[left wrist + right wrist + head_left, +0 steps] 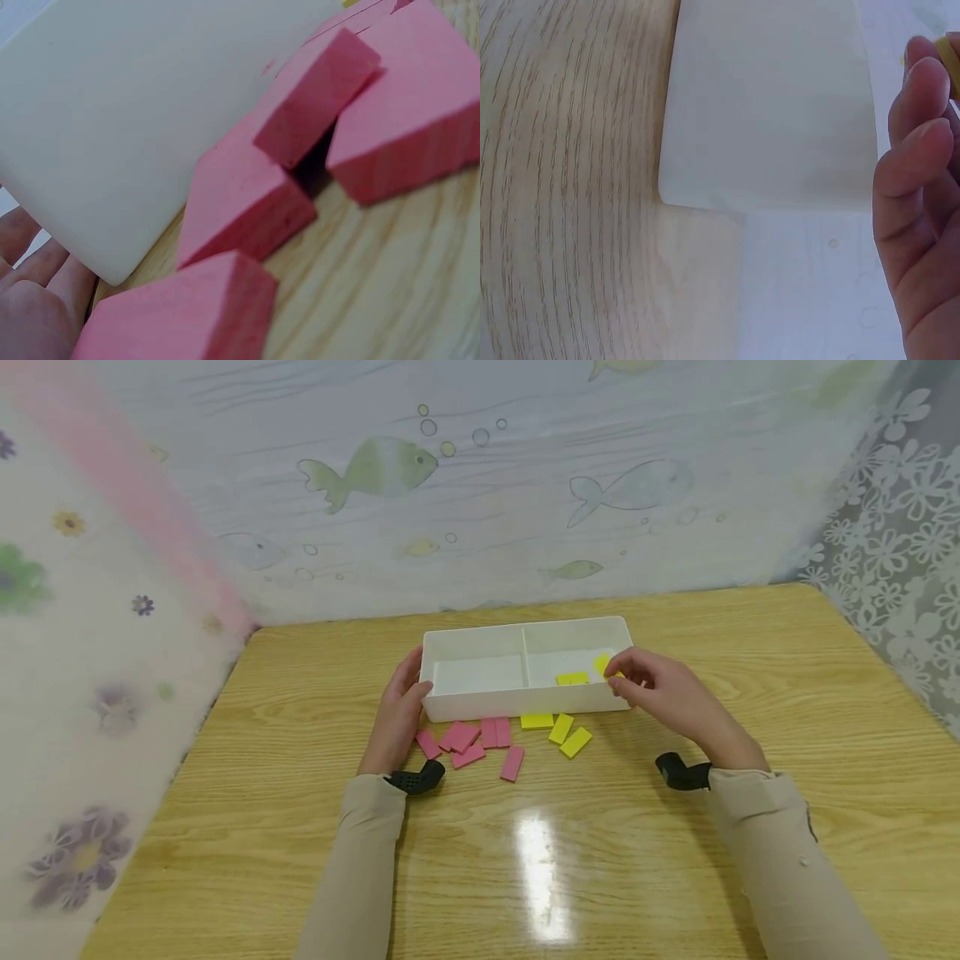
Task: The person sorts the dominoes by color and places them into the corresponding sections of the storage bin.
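Note:
A white two-compartment tray (525,635) stands mid-table; its outer wall (112,135) fills the left wrist view and its corner (765,112) the right wrist view. My left hand (401,702) rests against the tray's left front corner, palm (30,300) beside the wall. My right hand (645,681) pinches a yellow block (603,663) over the right compartment, where another yellow block (572,678) lies; my fingers (919,187) and a sliver of yellow (950,64) show at the right wrist view's edge. The left compartment holds nothing.
Several pink blocks (480,739) lie on the wooden table (750,652) just in front of the tray, close up as pink blocks (315,97). Three yellow blocks (558,731) lie to their right. Patterned curtains (450,485) enclose the table's back and sides.

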